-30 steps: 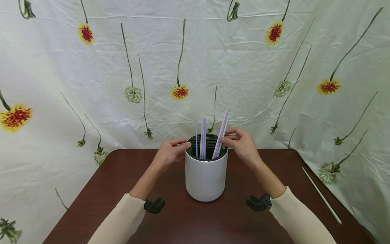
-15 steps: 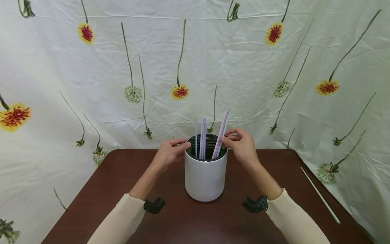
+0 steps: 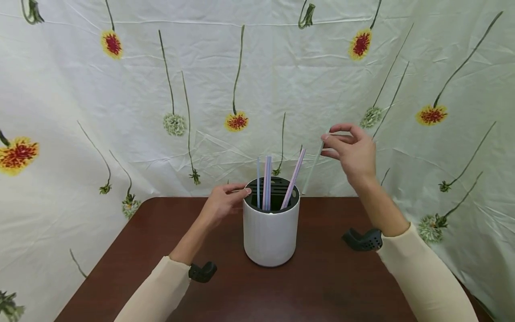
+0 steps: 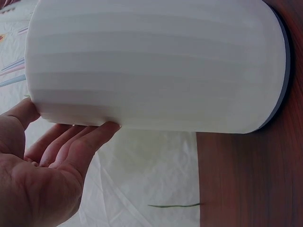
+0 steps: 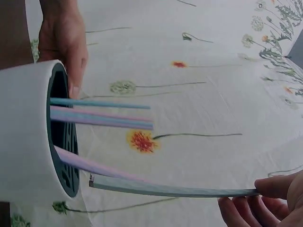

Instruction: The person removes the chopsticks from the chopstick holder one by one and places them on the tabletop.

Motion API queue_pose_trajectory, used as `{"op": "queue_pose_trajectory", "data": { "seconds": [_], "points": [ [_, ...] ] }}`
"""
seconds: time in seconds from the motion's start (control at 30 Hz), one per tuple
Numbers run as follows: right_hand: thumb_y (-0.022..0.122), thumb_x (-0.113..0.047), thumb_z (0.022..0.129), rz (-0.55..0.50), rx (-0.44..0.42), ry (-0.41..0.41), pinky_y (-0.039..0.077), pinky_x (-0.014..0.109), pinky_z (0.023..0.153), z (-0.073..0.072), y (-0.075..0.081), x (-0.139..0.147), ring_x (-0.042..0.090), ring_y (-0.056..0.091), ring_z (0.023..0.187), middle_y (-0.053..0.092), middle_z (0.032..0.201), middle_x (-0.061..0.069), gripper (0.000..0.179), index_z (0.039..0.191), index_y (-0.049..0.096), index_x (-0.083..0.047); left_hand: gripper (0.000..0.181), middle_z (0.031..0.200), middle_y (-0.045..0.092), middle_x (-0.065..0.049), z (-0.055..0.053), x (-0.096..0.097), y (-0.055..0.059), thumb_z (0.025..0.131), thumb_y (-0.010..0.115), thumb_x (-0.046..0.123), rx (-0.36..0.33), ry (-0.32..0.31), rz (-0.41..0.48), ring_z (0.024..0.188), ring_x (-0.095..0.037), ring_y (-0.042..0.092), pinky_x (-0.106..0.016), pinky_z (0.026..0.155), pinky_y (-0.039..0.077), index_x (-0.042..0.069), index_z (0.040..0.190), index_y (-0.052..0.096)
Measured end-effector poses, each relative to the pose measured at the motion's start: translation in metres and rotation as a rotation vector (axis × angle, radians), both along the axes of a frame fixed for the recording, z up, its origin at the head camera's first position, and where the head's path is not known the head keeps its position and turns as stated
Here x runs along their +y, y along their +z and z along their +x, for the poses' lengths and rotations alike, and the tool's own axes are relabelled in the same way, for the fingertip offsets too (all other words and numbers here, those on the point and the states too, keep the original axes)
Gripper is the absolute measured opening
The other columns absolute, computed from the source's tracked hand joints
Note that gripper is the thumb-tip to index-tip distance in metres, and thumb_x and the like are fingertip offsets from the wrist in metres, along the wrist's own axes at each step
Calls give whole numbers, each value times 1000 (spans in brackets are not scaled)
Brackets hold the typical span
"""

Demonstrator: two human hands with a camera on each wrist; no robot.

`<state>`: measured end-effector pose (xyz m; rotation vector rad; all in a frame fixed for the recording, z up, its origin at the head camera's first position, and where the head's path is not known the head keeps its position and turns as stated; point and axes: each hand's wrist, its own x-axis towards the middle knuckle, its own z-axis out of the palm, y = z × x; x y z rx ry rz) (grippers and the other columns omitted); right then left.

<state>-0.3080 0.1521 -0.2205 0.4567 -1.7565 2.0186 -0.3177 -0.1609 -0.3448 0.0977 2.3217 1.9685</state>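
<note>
1. On the brown surface point(image 3: 322, 286), at the left rim of the upright white container point(image 3: 270, 241): touching it with the left hand point(image 3: 225, 201), thumb and fingers loosely extended.
2. Above and right of the rim: pinching a pale green stick point(image 3: 312, 172) with the right hand point(image 3: 356, 154), lower end outside the opening.
3. Within the container: see a blue stick point(image 3: 258, 183), a pink-and-blue bundle point(image 3: 267, 183) and a right-leaning pink stick point(image 3: 293, 179) (possibly several).

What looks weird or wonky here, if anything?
The slim pink-lilac stick, maybe two together, leans sideways in the white cylindrical holder, while the thin blue stick there stands nearly straight. Nothing looks spilled, and I see no damage.
</note>
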Motion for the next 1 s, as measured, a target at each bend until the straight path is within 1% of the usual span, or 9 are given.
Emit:
{"op": "queue_pose_trajectory", "data": {
  "seconds": [0.2, 0.37, 0.47, 0.53, 0.63, 0.73, 0.9, 0.97, 1.0],
  "points": [
    [78, -5, 88, 64, -12, -119, 63, 29, 64, 0, 3, 42, 13, 74, 72, 76, 81, -2, 26, 110, 66, 2, 51, 141, 62, -14, 0, 0, 0, 96, 72, 33, -1, 6, 7, 116, -29, 69, -46, 96, 58, 12, 141, 62],
    [73, -16, 95, 335, -96, -296, 60, 20, 64, -1, -20, 85, -1, 71, 74, 71, 80, -22, 29, 121, 68, -3, 53, 141, 62, -14, 0, 1, 1, 95, 73, 35, -2, 4, 0, 115, -29, 70, -44, 94, 59, 12, 141, 61],
    [69, -20, 98, 500, -164, -371, 59, 18, 63, 0, -39, 112, -5, 69, 73, 66, 82, -27, 35, 127, 67, -1, 53, 142, 61, -13, 1, 1, 1, 95, 73, 35, -2, 0, -4, 115, -29, 70, -44, 95, 58, 13, 142, 61],
    [68, -23, 99, 596, -215, -408, 57, 17, 62, 1, -53, 130, -5, 68, 69, 69, 85, -21, 39, 130, 66, 0, 53, 142, 61, -12, 1, 1, 1, 95, 73, 35, -4, 2, -5, 115, -29, 70, -44, 95, 58, 14, 142, 61],
    [66, -25, 100, 708, -294, -443, 56, 17, 59, 2, -77, 154, -2, 68, 64, 78, 96, 3, 42, 132, 65, 1, 54, 142, 61, -13, 2, 1, 1, 95, 73, 36, -3, 2, -8, 115, -29, 70, -45, 96, 58, 14, 142, 61],
    [64, -22, 100, 771, -334, -447, 55, 19, 57, 3, -105, 178, 3, 69, 63, 73, 109, 27, 41, 130, 65, 6, 55, 142, 61, -13, 2, 1, 1, 94, 74, 37, -8, 5, -5, 115, -29, 70, -45, 96, 58, 14, 142, 61],
    [67, -17, 96, 872, -355, -520, 49, 24, 53, 3, -154, 211, 8, 64, 61, 76, 90, 24, 34, 118, 71, 9, 55, 142, 61, -13, 1, 2, 1, 94, 74, 37, -13, 8, -5, 115, -29, 70, -46, 97, 57, 14, 142, 61],
    [68, -16, 93, 911, -371, -551, 55, 37, 76, 3, -171, 221, 26, 68, 71, 75, 87, 24, 32, 112, 73, 8, 54, 142, 60, -13, 1, 2, 2, 94, 74, 36, -12, 8, -4, 116, -29, 69, -47, 97, 57, 14, 142, 61],
    [69, -17, 93, 932, -381, -565, 54, 44, 79, 3, -178, 225, 34, 67, 76, 75, 89, 26, 31, 110, 74, 8, 54, 143, 60, -13, 1, 2, 2, 94, 74, 36, -11, 8, -3, 116, -29, 69, -47, 97, 57, 14, 142, 61]
  ]
}}
